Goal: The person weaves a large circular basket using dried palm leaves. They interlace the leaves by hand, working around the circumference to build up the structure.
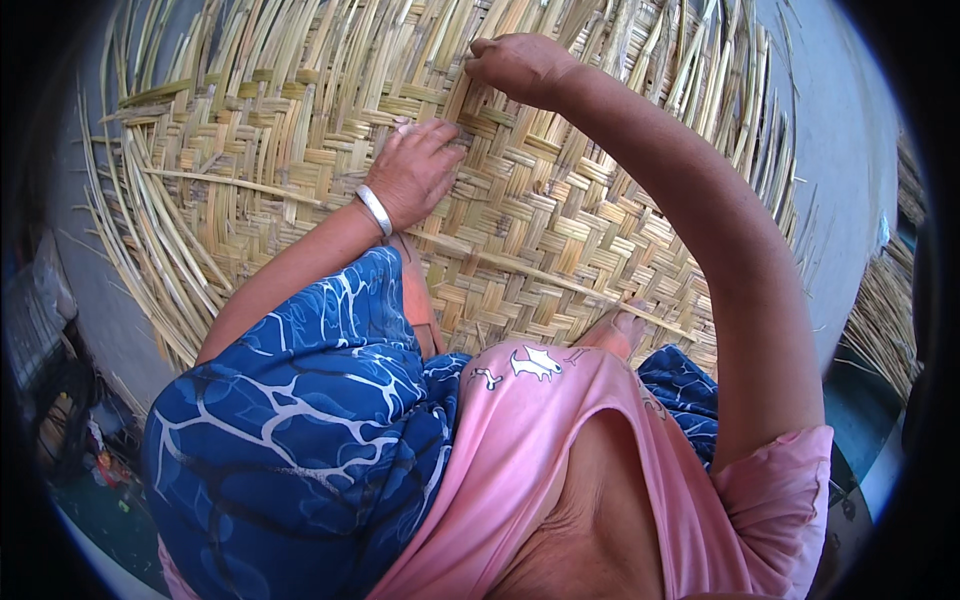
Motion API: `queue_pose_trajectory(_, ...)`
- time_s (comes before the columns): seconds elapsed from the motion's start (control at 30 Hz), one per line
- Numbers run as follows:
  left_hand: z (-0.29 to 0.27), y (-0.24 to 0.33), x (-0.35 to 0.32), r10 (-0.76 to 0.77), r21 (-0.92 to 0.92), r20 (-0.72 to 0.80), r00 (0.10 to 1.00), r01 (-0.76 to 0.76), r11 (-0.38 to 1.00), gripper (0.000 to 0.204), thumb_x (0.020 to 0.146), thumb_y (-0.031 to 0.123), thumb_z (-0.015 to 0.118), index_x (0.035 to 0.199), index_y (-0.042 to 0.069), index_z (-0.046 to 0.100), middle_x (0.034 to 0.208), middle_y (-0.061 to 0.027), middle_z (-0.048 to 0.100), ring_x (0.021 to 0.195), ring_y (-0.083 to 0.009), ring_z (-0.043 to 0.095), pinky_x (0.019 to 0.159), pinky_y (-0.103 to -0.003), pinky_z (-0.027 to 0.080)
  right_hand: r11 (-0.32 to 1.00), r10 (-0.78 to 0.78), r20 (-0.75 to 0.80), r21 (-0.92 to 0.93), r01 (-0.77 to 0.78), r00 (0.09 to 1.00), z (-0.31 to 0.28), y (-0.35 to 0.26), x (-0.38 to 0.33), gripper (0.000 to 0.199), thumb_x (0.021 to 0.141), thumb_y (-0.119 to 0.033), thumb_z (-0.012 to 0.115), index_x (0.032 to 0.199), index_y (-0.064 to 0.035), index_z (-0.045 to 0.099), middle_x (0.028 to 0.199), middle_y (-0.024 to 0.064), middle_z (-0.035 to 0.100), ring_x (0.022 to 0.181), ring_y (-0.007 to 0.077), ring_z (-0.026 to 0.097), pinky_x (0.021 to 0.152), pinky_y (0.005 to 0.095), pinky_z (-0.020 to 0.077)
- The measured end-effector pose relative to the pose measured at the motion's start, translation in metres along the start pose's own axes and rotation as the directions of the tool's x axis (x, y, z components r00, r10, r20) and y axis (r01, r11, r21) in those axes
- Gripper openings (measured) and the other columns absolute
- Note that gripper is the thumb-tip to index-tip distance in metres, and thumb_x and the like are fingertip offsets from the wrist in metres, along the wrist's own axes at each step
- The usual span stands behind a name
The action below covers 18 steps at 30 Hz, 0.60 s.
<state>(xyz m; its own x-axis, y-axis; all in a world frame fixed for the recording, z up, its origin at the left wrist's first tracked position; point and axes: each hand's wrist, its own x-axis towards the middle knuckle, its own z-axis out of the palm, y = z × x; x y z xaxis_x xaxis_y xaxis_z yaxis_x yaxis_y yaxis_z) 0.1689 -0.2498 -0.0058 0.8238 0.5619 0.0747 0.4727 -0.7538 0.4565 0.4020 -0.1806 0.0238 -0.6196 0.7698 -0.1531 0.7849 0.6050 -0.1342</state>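
A large mat [540, 215] of flat, pale straw-coloured strips spreads in front of me, its middle woven and its side strips loose. My left hand [412, 172], with a silver bangle [374, 210] at the wrist, lies palm down on the weave with its fingers stretched out. Beyond it and to the right, my right hand [525, 70] is closed over the mat. A split cane strip [457, 100] runs out from under its fingers, which seem to grip it; the fingertips are partly hidden.
My bare feet [618, 330] rest on the mat's near part. One long strip [540, 270] lies across the weave. Bundled stalks [880, 310] stand at the far right. Mixed dark clutter [85, 430] sits on the left, beyond the grey floor [100, 290].
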Motion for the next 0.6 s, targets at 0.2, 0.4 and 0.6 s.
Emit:
queue_pose_trajectory(0.2,-0.016,0.005,-0.023,0.122,-0.095,0.049,0.991,-0.116,0.989,0.030,0.078,0.021,0.066,0.104,0.007,0.059,0.107,-0.0083,0.061,0.108,-0.0270,0.055,0.087,-0.040,0.044,0.593,0.512,-0.093,0.758,-0.273,0.854,-0.023,0.051,0.010,0.010,0.091,-0.016,0.060,0.093,-0.0061,0.062,0.080,0.0081,0.067,0.073,0.0234,0.065,0.069,0.0361,0.0543)
queue_pose_trajectory(0.4,-0.020,0.003,-0.052,0.186,-0.012,0.292,0.938,-0.191,0.982,0.028,0.075,0.024,0.069,0.098,0.009,0.062,0.100,-0.0053,0.061,0.098,-0.0258,0.057,0.078,-0.038,0.046,0.655,0.169,-0.028,0.750,-0.092,0.985,-0.039,0.007,-0.046,0.025,0.090,-0.022,0.060,0.111,-0.0098,0.062,0.095,0.0138,0.067,0.086,0.0269,0.068,0.078,0.0385,0.0536)
queue_pose_trajectory(0.6,-0.019,0.004,-0.048,0.002,-0.254,0.232,0.973,0.058,0.965,0.021,0.082,0.014,0.062,0.100,0.005,0.063,0.085,-0.0110,0.062,0.081,-0.0311,0.059,0.072,-0.040,0.048,0.697,-0.111,0.495,0.657,-0.287,0.862,0.005,-0.093,-0.113,0.038,0.085,-0.029,0.063,0.115,-0.0068,0.059,0.097,0.0152,0.067,0.093,0.0334,0.064,0.083,0.0419,0.0496)
